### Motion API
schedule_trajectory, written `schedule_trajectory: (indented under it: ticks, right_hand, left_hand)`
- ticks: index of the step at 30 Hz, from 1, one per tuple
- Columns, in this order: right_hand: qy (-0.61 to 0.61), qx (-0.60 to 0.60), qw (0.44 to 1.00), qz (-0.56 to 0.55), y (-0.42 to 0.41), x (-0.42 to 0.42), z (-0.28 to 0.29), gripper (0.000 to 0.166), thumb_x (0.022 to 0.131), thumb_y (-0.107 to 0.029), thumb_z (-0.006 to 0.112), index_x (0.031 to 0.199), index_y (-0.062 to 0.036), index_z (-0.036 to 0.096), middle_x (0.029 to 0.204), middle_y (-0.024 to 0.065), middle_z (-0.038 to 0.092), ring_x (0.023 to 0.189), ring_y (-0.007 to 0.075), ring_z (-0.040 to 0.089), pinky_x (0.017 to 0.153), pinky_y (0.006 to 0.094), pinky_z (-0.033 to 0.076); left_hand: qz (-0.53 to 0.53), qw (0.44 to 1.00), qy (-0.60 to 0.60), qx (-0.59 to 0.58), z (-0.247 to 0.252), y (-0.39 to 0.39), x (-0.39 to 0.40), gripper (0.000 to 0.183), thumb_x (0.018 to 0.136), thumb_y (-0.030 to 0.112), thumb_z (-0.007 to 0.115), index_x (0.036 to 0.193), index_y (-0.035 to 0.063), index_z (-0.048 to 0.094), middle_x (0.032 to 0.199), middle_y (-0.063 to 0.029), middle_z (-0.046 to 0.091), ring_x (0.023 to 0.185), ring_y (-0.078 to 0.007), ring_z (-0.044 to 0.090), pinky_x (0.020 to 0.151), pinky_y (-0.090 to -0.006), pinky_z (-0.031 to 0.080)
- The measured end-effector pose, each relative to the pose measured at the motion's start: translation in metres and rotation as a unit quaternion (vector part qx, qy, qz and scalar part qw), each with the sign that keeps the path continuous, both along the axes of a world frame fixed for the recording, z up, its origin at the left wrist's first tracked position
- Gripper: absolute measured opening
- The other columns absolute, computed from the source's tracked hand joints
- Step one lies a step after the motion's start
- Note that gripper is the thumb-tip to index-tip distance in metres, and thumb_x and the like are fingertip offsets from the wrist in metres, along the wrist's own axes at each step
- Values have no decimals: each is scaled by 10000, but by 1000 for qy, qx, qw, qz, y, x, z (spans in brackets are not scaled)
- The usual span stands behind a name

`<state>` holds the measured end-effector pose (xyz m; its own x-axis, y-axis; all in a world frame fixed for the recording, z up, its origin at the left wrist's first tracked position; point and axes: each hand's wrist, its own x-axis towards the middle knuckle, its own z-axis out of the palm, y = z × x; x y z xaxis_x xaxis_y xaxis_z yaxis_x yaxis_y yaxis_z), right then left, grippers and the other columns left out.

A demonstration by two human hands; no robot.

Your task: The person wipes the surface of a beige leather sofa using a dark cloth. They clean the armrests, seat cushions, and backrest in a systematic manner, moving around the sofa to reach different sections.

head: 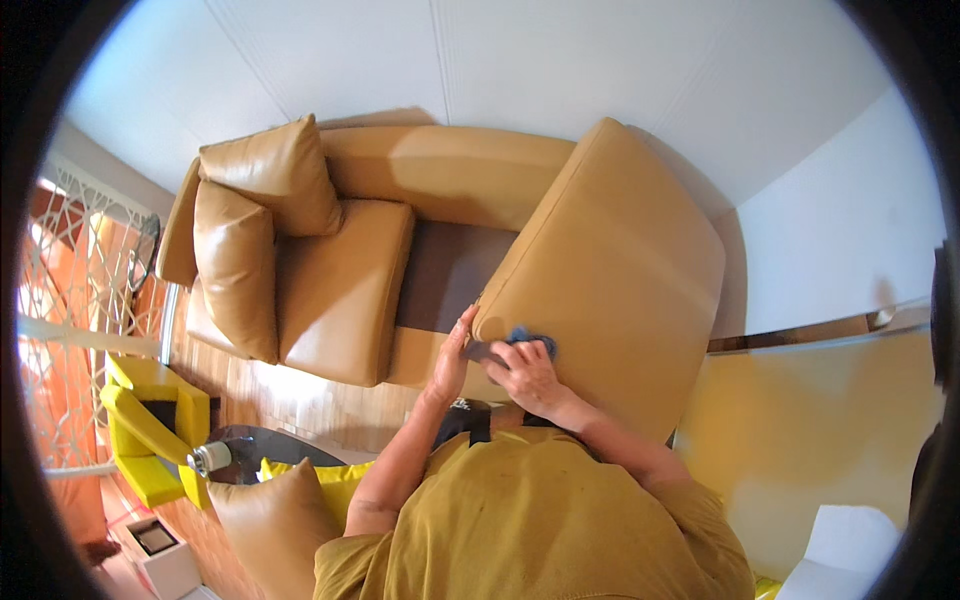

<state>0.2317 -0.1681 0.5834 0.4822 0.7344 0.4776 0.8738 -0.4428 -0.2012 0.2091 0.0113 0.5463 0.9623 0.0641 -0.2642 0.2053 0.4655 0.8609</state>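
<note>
A large tan leather seat cushion (615, 270) is in front of me, lifted at an angle on the right part of the sofa. My left hand (450, 360) lies against its near left corner, fingers stretched along the edge and the thumb hidden. On the cushion's near edge my right hand (526, 375) presses a crumpled blue cloth (531, 339), its fingers curled over it. Left of the cushion, the dark base (457, 262) of the sofa is exposed. Another seat cushion (337, 292) lies flat farther left.
Two tan pillows (238, 274) lean at the sofa's left end. A yellow armchair (154, 427), a dark table (262, 450) with a white jar (210, 456) and another tan pillow (277, 517) are at lower left. Wall panels (510, 60) rise behind the sofa.
</note>
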Motion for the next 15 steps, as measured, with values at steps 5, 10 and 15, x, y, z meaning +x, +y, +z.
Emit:
schedule_trajectory:
  ticks: [5,10,15]
  right_hand:
    - [-11,2,999,-32,-17,-8,-13,197,851,-220,608,1027,-209,696,1137,8,546,946,189,515,822,384,402]
    - [34,25,990,-132,-127,-55,-51,255,807,-162,679,1049,-240,663,1119,57,541,976,264,534,805,432,424]
    - [112,153,855,-483,-168,-71,-60,298,842,-153,676,1118,-97,580,1073,164,537,1015,393,524,874,497,431]
  left_hand:
    - [-26,975,92,203,32,-5,11,556,1030,408,497,1443,40,441,1428,-113,488,1363,-197,388,1121,-335,301]
    - [-37,967,6,253,-20,5,25,768,956,403,644,1483,-37,298,1482,-199,398,1370,-266,384,1133,-362,305]
    - [-92,967,-5,237,-15,0,27,856,977,419,599,1528,-57,149,1568,-218,247,1455,-277,241,1183,-372,207]
